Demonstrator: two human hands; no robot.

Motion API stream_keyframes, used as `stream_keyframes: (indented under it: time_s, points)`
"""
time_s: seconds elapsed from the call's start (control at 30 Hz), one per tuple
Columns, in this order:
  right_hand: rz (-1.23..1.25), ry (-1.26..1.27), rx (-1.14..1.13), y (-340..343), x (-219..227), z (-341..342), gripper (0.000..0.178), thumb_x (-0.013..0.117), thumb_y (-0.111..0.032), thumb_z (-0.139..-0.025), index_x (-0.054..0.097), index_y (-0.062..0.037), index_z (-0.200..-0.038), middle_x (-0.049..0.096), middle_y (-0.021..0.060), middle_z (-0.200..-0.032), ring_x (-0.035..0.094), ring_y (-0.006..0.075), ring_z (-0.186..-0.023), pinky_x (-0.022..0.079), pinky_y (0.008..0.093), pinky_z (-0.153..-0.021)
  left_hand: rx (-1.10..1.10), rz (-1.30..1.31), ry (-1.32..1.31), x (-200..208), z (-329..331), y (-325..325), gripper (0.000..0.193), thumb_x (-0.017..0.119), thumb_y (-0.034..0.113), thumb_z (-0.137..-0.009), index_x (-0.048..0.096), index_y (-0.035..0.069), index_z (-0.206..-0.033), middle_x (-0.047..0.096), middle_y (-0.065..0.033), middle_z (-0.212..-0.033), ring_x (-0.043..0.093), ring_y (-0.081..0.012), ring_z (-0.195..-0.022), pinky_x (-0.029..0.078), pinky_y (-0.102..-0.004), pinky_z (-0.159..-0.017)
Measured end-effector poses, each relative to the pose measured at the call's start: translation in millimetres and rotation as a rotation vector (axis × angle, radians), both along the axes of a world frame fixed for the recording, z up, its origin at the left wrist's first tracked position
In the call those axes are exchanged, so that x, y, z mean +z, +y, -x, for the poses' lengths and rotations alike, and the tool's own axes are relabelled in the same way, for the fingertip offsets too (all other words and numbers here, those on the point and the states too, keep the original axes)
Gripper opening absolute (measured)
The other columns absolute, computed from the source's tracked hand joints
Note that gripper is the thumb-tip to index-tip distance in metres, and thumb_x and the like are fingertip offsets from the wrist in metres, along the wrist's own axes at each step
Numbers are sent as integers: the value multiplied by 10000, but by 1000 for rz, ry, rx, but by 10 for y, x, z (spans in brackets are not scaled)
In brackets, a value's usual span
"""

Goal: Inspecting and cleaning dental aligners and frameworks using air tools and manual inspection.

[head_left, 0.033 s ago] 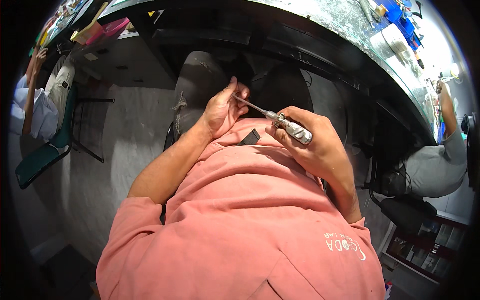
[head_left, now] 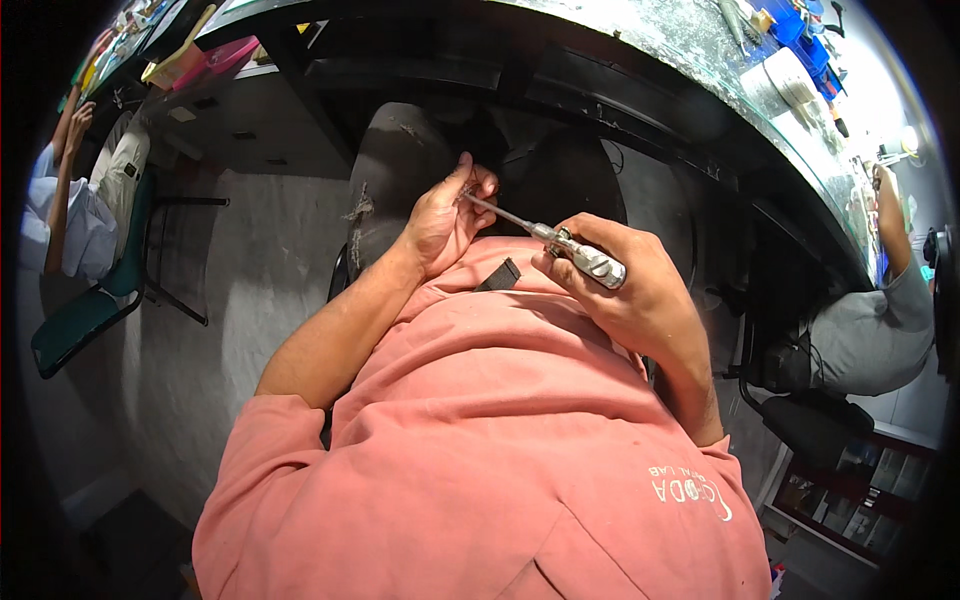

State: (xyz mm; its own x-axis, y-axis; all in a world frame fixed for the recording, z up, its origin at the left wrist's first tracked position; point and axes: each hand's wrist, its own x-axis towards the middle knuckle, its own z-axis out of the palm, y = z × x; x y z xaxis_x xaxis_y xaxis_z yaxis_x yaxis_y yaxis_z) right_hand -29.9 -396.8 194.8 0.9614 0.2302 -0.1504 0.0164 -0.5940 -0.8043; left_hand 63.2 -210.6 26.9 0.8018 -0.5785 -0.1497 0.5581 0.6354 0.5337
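Above my lap, my right hand (head_left: pixel 635 280) grips the stubby metal body of a silver hand tool (head_left: pixel 600 268) with a long thin shaft. The exact kind of this tool I cannot tell. Its shaft slants up and left, and the tip ends at the curled fingers of my left hand (head_left: pixel 452 215). The left thumb and fingers are closed together. Whatever they pinch is too small or hidden to name. Below the shaft, a small dark flat piece (head_left: pixel 498 277) lies against my pink shirt (head_left: pixel 480 430).
A black-framed workbench (head_left: pixel 640 105) curves across ahead, holding a white round container (head_left: pixel 785 80) and blue trays (head_left: pixel 800 35). A pink tray (head_left: pixel 215 62) is at upper left. People sit on both sides; a green chair (head_left: pixel 90 325) stands left.
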Motion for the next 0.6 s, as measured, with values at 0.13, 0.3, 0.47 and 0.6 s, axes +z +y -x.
stream_keyframes:
  time_s: [0.13, 0.3, 0.47, 0.6]
  points:
    - [82, -48, -18, -5, 15, -4, 175, 700, -157, -883, 655, -1, -949, 697, 163, -824, 702, 277, -740, 528, 358, -674, 77, -54, -17, 6, 18, -12, 439, 444, 432, -1047, 630, 53, -925, 582, -32, -857, 479, -120, -738, 422, -271, -670]
    - [28, -15, 13, 1, -8, -14, 177, 699, -158, -900, 653, 5, -951, 672, 122, -771, 627, 178, -683, 496, 318, -639, 50, -43, -32, 42, 4, 1, 488, 431, 440, -1049, 657, 10, -1002, 625, -60, -913, 536, -137, -797, 461, -300, -729]
    - [58, -23, -9, 5, -12, -9, 145, 682, -114, -912, 654, 10, -981, 692, 87, -793, 618, 90, -708, 492, 269, -654, 27, -44, -37, 47, 7, -5, 524, 416, 458, -1048, 658, -6, -1037, 650, -81, -958, 588, -152, -888, 491, -311, -798]
    - [101, -26, -11, 6, -4, -16, 145, 681, -107, -906, 650, 15, -979, 700, 105, -813, 641, 116, -716, 496, 278, -660, 11, -16, 14, -10, -20, 27, 541, 418, 475, -1039, 662, -3, -974, 648, -80, -828, 616, -178, -803, 508, -315, -781]
